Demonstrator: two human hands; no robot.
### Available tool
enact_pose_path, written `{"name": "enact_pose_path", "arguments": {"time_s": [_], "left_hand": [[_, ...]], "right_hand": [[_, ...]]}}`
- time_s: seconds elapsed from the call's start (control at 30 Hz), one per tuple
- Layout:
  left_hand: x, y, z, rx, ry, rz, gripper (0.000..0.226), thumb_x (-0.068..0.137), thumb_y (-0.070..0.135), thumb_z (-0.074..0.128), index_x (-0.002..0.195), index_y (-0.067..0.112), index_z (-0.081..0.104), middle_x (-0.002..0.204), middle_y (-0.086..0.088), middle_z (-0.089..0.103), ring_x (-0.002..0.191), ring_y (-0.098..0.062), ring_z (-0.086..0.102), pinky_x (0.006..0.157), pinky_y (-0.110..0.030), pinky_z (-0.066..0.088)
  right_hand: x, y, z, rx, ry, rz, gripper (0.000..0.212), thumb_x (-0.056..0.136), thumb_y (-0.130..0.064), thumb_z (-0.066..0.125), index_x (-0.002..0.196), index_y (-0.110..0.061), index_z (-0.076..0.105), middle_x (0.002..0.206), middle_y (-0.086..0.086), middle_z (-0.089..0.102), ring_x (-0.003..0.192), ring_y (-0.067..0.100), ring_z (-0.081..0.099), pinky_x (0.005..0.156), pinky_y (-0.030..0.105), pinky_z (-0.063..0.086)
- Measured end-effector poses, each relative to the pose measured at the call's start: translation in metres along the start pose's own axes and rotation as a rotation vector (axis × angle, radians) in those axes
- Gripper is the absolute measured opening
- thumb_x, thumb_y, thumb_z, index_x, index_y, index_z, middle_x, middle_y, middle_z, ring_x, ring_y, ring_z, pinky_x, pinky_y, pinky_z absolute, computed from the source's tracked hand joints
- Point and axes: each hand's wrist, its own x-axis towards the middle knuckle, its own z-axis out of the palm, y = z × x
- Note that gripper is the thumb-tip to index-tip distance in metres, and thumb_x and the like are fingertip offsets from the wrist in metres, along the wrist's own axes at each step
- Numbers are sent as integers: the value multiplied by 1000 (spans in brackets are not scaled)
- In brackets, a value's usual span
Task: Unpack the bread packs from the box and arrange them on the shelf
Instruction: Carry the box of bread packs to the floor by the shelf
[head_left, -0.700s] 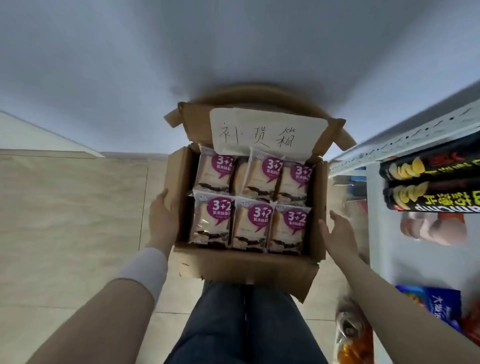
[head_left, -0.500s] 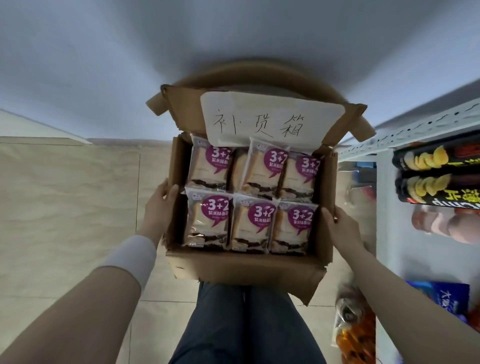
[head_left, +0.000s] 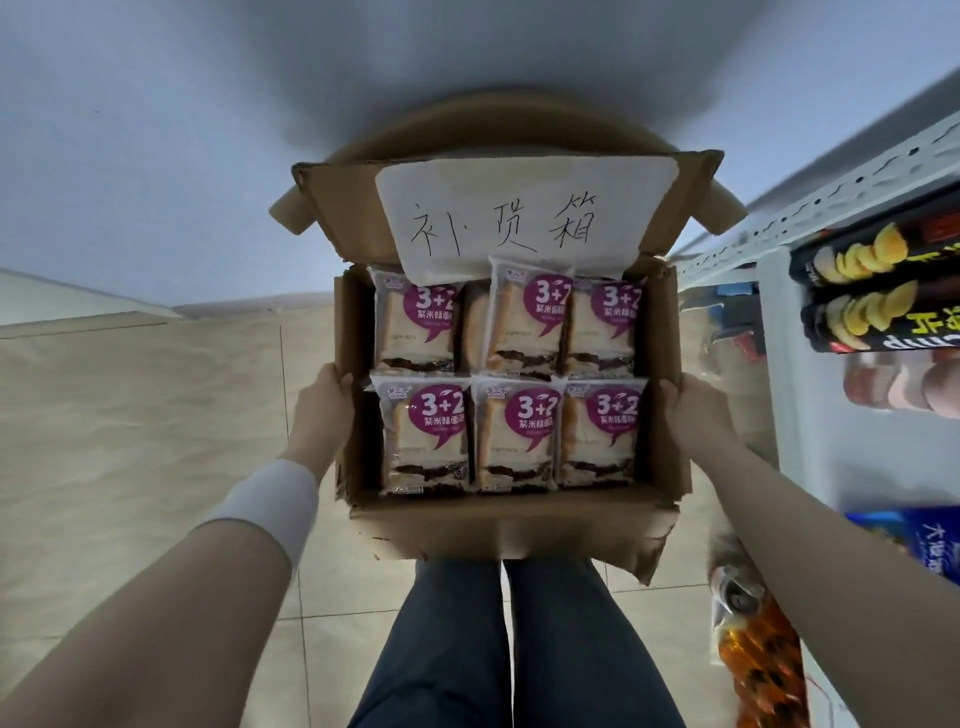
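Observation:
An open cardboard box (head_left: 511, 527) is held up in front of me, above my legs. Inside lie several bread packs (head_left: 423, 434) in clear wrappers with purple "3+2" labels, set in two rows. A white handwritten paper label (head_left: 524, 218) is stuck on the far flap. My left hand (head_left: 319, 410) grips the box's left wall, fingers curled over its edge. My right hand (head_left: 693, 408) grips the right wall the same way. The white metal shelf (head_left: 779, 312) stands to my right.
The shelf holds black chip tubes (head_left: 878, 291), pinkish packs (head_left: 904, 384), a blue bag (head_left: 919, 535) and orange snack bags (head_left: 758, 660) lower down. A brown round stool edge (head_left: 498, 119) shows behind the box. Beige tiled floor (head_left: 130, 426) spreads to the left.
Both hands closed onto the box's side walls and lifted it up and closer to me; my right hand was open beside the box before.

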Motion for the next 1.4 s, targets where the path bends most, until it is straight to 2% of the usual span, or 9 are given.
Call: {"name": "enact_pose_path", "arguments": {"time_s": [0.1,0.3,0.43,0.53,0.7,0.87,1.03,1.23,1.4], "left_hand": [[-6,-6,-3,10,15,65,25,99,19,33,105,0,48,99,-31,60,89,-44,56,68,-36,36],[-21,-21,-25,26,-13,218,26,98,22,35,102,2,50,98,-26,62,76,-31,50,66,-35,37],[-42,-22,-51,95,-58,384,28,99,22,33,105,1,51,99,-28,62,88,-42,58,69,-37,42],[-66,-20,-64,142,-99,501,29,99,22,34,107,0,52,102,-28,63,92,-42,58,72,-38,41],[-116,-4,-56,262,-160,662,28,99,22,34,110,4,52,98,-21,62,76,-26,50,68,-33,36],[-178,14,-17,354,-259,847,28,100,26,31,108,9,51,82,-3,54,73,-19,53,69,-31,37],[-260,23,39,478,-352,1014,29,98,29,32,107,10,51,91,-12,59,81,-29,55,71,-36,41],[-395,14,124,667,-393,1313,28,99,23,33,102,1,49,89,-24,58,85,-40,56,68,-37,39],[-521,2,209,778,-502,1520,28,98,20,37,102,-3,52,101,-33,59,93,-44,56,75,-39,41]], "right_hand": [[-7,2,2,-32,52,4,35,98,-27,37,107,0,58,110,25,62,101,40,56,81,38,42],[-75,31,21,64,153,82,34,97,-31,38,105,-5,58,106,22,63,97,37,57,73,35,37],[-152,51,33,127,210,185,34,97,-27,39,107,1,56,110,28,59,101,42,55,76,37,38],[-214,70,42,195,230,246,35,97,-23,40,104,8,55,110,33,58,104,44,53,82,40,39],[-301,114,68,276,270,425,38,99,-22,38,112,11,52,116,33,55,110,43,51,86,41,39],[-385,178,113,492,343,651,37,99,-21,37,109,10,54,113,31,57,105,41,54,72,33,34],[-482,251,173,726,420,851,36,98,-24,37,110,3,57,107,28,61,97,40,57,72,34,41],[-612,324,253,931,530,1071,31,96,-22,43,98,4,60,102,29,63,96,41,58,70,33,37],[-710,375,317,1099,619,1303,31,96,-21,43,96,5,61,96,26,64,82,33,57,67,29,37]]}}
